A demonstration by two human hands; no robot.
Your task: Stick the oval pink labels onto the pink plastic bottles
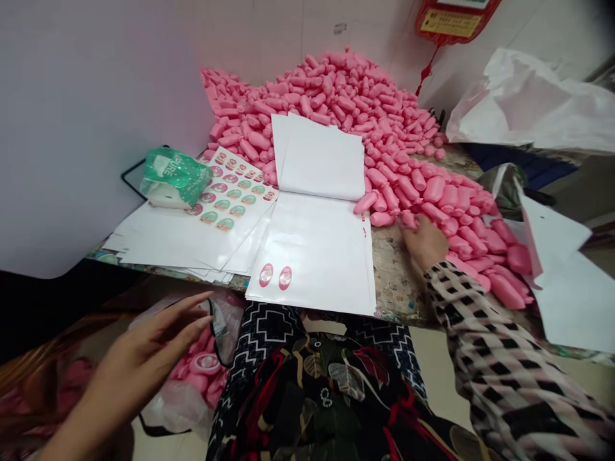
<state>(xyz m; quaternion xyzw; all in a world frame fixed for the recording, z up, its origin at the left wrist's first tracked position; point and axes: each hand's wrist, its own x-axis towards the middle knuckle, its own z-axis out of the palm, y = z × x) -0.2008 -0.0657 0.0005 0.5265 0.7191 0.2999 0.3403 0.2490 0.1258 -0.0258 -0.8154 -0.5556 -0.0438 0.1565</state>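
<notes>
My right hand reaches to the front edge of a large heap of pink bottles, its fingers closed on a small pink bottle; the hand partly hides the grip. My left hand is in the air below the table's front edge, fingers stretched out and holding nothing. Below it is a clear plastic bag of pink bottles, one with an oval label showing. In front of me lies a white sticker sheet with two pink oval stickers near its bottom left; its upper part is folded back.
Left of the sheet are more papers, a sheet of pink and green stickers and a green plastic packet. White paper and a white plastic bag are on the right. A red hanging ornament is on the wall.
</notes>
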